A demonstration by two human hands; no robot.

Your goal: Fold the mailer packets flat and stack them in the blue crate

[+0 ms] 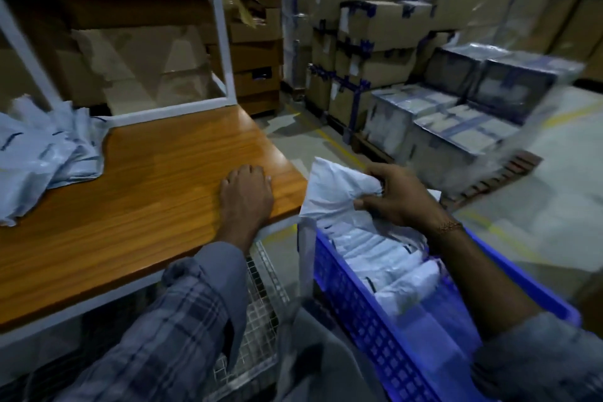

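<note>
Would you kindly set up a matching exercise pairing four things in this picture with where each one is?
Things:
1. left hand
2. right hand
3. loose mailer pile
4. blue crate

Places:
A. at the far left of the tabletop
B. resting on the wooden table near its right edge
C. below the table's right end, holding stacked packets
D. gripping a white mailer packet above the crate

Pairs: 1-B, 2-D, 3-A, 4-C
</note>
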